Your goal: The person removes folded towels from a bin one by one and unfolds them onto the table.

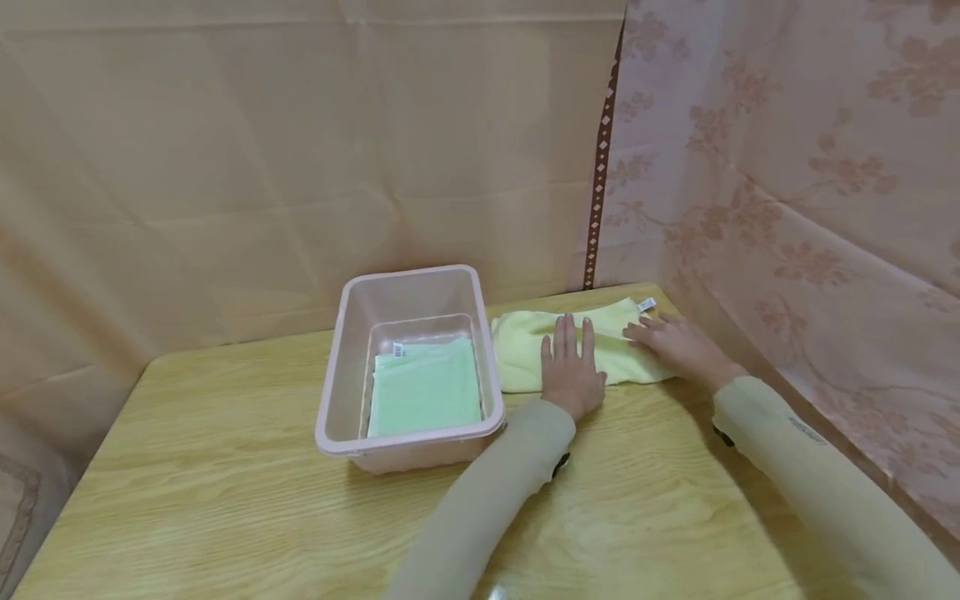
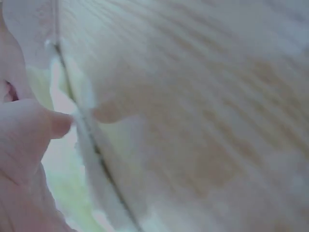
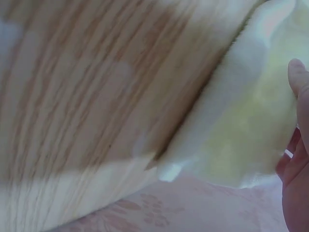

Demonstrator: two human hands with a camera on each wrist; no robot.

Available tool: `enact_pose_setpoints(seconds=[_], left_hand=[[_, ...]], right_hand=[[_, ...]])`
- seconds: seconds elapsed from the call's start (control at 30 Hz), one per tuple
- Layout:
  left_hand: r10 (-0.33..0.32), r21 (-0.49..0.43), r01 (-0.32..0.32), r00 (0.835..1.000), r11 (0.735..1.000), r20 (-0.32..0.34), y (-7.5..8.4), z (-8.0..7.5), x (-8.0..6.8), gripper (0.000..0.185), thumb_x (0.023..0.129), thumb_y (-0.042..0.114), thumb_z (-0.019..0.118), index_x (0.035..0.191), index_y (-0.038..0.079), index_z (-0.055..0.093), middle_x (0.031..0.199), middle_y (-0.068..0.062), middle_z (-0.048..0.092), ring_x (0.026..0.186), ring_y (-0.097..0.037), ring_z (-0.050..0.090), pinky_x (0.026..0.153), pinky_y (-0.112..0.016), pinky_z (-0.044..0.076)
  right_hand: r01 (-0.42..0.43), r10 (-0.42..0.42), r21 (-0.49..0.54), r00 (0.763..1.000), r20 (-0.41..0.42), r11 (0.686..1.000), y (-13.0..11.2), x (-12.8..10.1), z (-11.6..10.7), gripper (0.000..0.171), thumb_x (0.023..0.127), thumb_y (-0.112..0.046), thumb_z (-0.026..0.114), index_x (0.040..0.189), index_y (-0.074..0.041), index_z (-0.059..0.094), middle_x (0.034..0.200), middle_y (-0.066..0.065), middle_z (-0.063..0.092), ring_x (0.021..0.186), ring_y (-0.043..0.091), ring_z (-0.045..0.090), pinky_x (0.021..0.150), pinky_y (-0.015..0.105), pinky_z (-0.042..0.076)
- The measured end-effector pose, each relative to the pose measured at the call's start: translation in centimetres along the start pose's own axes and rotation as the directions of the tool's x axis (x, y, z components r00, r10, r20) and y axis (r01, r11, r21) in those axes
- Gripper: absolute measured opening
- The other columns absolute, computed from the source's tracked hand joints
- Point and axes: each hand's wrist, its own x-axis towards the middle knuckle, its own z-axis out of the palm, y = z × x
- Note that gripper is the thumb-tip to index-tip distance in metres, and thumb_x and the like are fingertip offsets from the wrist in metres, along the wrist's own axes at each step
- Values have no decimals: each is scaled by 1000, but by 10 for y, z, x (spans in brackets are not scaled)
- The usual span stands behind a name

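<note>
Yellow cloth (image 1: 611, 348): lay on the table (image 1: 225, 483), right of a pink basin (image 1: 412, 439) that only the head view showed. Left hand (image 1: 572, 371): rested on the cloth, fingers straight, gripping nothing. Right hand (image 1: 678, 348): touched its right end, fingers relaxed, slightly bent.

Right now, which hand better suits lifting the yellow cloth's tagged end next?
Probably the right hand: it's at the tagged end of the yellow cloth, while the left hand lies nearer the pink bin.
</note>
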Motion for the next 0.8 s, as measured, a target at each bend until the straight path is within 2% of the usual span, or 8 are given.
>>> enact_pose_setpoints(seconds=[0.13,0.23,0.33,0.43,0.5,0.63,0.7,0.8], left_hand=[[47,115,-40,997,993,-60,-3,-9,-3,96,96,52,60,165,21,1,170,-12,-3,155,-27,-10,123,-48,6],[81,192,-68,995,979,-61,-5,-13,-4,92,95,46,63,165,24,8,170,-10,0,155,-27,-7,122,-50,4],[103,253,-89,994,963,-41,-9,-16,-7,69,104,37,50,164,30,15,170,-5,6,156,-25,-2,122,-50,5],[128,305,-120,992,945,-4,-14,-20,-11,56,110,28,34,163,35,19,170,-1,12,156,-23,3,122,-50,6],[147,311,-148,989,939,27,-17,-22,-14,53,111,28,30,163,36,20,169,1,15,155,-23,6,122,-50,6],[191,285,-213,976,935,104,-18,-26,-25,52,111,32,33,161,38,25,166,4,25,154,-22,14,122,-51,8],[225,259,-251,966,933,125,-16,-27,-32,49,110,33,37,158,37,34,160,4,39,150,-23,27,121,-52,14],[275,215,-299,952,930,136,-11,-28,-45,37,108,29,43,144,32,54,135,4,62,130,-22,53,115,-49,30]], right_hand=[[27,-25,38,998,-51,999,-10,-8,-8,30,101,-11,62,130,-4,65,131,23,64,119,52,58,95,67,45],[77,-72,35,990,-117,996,-17,-18,-13,32,95,-11,70,127,-6,67,127,22,67,112,54,61,86,67,50],[113,-110,17,985,-135,993,-23,-31,-17,36,90,-10,74,126,-7,68,124,21,68,106,54,63,78,66,52],[123,-122,4,988,-95,992,-28,-46,-20,39,90,-7,73,128,-6,66,127,19,67,109,49,64,80,62,54],[104,-102,16,993,-63,994,-33,-55,-21,39,92,-5,70,131,-6,65,129,18,67,113,45,64,86,60,53],[88,-84,59,993,-79,994,-37,-70,-15,37,93,-2,69,130,-7,66,126,20,68,112,42,66,85,59,54],[89,-83,71,992,-94,993,-36,-76,-12,36,92,-2,70,127,-7,68,123,20,69,109,42,67,81,59,55],[87,-78,88,992,-98,992,-36,-83,-9,34,91,-2,71,125,-7,70,120,21,70,106,42,68,80,57,55]])
